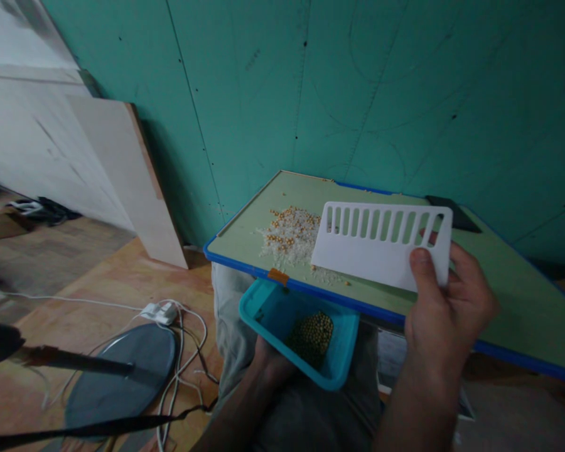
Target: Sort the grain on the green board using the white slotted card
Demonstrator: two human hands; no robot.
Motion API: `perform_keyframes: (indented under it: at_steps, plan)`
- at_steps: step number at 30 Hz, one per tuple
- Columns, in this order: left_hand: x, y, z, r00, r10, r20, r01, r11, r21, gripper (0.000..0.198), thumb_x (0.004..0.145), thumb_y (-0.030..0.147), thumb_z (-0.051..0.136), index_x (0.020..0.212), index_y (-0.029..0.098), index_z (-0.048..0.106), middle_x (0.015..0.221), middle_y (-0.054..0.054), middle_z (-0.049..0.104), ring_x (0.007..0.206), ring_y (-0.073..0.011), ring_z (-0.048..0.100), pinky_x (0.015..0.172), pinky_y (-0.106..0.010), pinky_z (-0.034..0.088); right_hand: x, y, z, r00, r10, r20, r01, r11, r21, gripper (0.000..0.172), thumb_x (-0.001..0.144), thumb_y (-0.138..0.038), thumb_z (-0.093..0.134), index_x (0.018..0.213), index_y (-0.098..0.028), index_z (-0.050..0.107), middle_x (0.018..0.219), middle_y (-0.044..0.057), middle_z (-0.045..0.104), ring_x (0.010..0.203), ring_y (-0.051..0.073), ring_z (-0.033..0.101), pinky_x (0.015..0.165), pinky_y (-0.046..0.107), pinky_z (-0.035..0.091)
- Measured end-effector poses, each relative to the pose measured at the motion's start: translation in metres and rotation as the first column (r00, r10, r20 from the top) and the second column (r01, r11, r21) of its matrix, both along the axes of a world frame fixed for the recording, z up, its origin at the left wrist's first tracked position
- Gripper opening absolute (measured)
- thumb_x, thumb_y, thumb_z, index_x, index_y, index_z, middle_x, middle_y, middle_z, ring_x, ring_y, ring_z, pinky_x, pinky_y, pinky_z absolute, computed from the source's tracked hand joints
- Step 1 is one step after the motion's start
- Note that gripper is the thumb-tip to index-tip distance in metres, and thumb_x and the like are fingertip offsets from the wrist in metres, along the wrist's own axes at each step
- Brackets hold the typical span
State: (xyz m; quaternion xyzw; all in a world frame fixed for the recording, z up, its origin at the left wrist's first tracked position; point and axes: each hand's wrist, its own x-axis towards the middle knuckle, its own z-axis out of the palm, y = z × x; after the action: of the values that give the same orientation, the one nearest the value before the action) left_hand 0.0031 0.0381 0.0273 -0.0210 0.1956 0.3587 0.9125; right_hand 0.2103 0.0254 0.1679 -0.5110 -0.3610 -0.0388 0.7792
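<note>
My right hand (445,301) grips a flat white plastic scraper (365,254) by its right end, thumb on the front face. A row of slots runs along the scraper's upper edge. It is held above the pale green tabletop (513,301), beside a spread pile of white rice mixed with yellow soybeans (292,235). Below the table's front edge, my left hand (270,364) supports a turquoise plastic tub (258,314) from underneath; its fingers are mostly hidden. Inside the tub lie round yellowish beans and smaller green ones (315,333).
The blue-rimmed table stands against a green wall (263,94). A dark flat object (456,215) lies at its back right. On the floor to the left are a round grey stand base (122,376), white cables with a power strip (159,312), and a leaning board (127,176).
</note>
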Motion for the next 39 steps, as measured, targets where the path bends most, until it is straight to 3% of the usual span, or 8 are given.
perform_keyframes:
  at_steps: [10, 15, 21, 25, 29, 33, 39]
  plan:
    - [-0.002, 0.001, -0.012, 0.990, -0.050, 0.129, 0.038, 0.995, 0.094, 0.061, 0.114, 0.065, 0.055, 0.115, 0.021, 0.098, 0.142, -0.018, 0.094, 0.173, -0.0423, 0.063, 0.151, -0.063, 0.040, 0.002, 0.001, -0.001, 1.000, 0.008, -0.002, -0.008, 1.000, -0.030, 0.047, 0.092, -0.049, 0.105, 0.128, -0.021, 0.096, 0.123, 0.011, 0.094, 0.105, 0.028, 0.088, 0.114, 0.054, 0.071]
    - [-0.002, 0.001, -0.007, 0.996, -0.047, 0.078, 0.042, 0.997, 0.066, 0.055, 0.113, 0.060, 0.057, 0.105, 0.023, 0.097, 0.130, -0.019, 0.096, 0.171, -0.0420, 0.065, 0.149, -0.061, 0.043, 0.003, -0.001, -0.001, 1.000, 0.026, -0.016, -0.027, 0.999, -0.037, 0.049, 0.091, -0.053, 0.106, 0.127, -0.021, 0.096, 0.122, 0.010, 0.095, 0.105, 0.028, 0.088, 0.117, 0.055, 0.071]
    - [0.002, 0.000, 0.011, 0.999, -0.044, -0.021, 0.043, 0.999, -0.028, 0.061, 0.114, 0.063, 0.051, 0.102, 0.023, 0.095, 0.140, -0.021, 0.094, 0.168, -0.0487, 0.066, 0.142, -0.066, 0.052, 0.002, 0.000, 0.003, 0.998, 0.047, -0.032, -0.048, 0.998, -0.034, 0.045, 0.090, -0.050, 0.106, 0.124, -0.022, 0.095, 0.121, 0.008, 0.095, 0.110, 0.029, 0.089, 0.116, 0.056, 0.071]
    - [0.002, 0.001, 0.007, 0.998, -0.051, 0.036, 0.052, 0.998, -0.037, 0.049, 0.111, 0.054, 0.058, 0.106, 0.021, 0.094, 0.135, -0.022, 0.094, 0.168, -0.0485, 0.067, 0.141, -0.067, 0.053, 0.003, 0.001, 0.003, 0.996, 0.075, -0.051, -0.076, 0.997, -0.014, 0.041, 0.088, -0.046, 0.108, 0.120, -0.024, 0.096, 0.117, 0.007, 0.094, 0.110, 0.029, 0.088, 0.113, 0.054, 0.072]
    - [0.000, 0.003, -0.002, 0.998, -0.055, 0.043, 0.055, 0.998, -0.006, 0.051, 0.111, 0.053, 0.056, 0.099, 0.022, 0.094, 0.128, -0.022, 0.095, 0.168, -0.0448, 0.066, 0.142, -0.067, 0.052, 0.002, 0.000, 0.004, 0.995, 0.080, -0.059, -0.081, 0.997, -0.017, 0.039, 0.087, -0.047, 0.109, 0.117, -0.027, 0.096, 0.113, 0.007, 0.093, 0.112, 0.032, 0.088, 0.108, 0.053, 0.073]
    - [0.000, 0.001, 0.005, 1.000, -0.019, 0.024, 0.019, 1.000, -0.007, 0.058, 0.113, 0.059, 0.053, 0.103, 0.021, 0.096, 0.129, -0.022, 0.095, 0.168, -0.0444, 0.066, 0.142, -0.063, 0.051, 0.001, 0.000, 0.006, 0.993, 0.087, -0.075, -0.087, 0.996, 0.003, 0.039, 0.086, -0.047, 0.110, 0.116, -0.028, 0.095, 0.116, 0.006, 0.093, 0.112, 0.031, 0.087, 0.109, 0.054, 0.072]
    - [0.001, 0.000, 0.009, 0.999, 0.026, 0.026, -0.024, 0.997, -0.072, 0.059, 0.113, 0.055, 0.049, 0.106, 0.017, 0.095, 0.135, -0.025, 0.094, 0.169, -0.0476, 0.065, 0.143, -0.071, 0.048, -0.001, 0.000, 0.007, 0.992, 0.100, -0.074, -0.098, 0.994, 0.038, 0.038, 0.085, -0.042, 0.110, 0.115, -0.024, 0.097, 0.113, 0.005, 0.095, 0.104, 0.025, 0.087, 0.115, 0.049, 0.069]
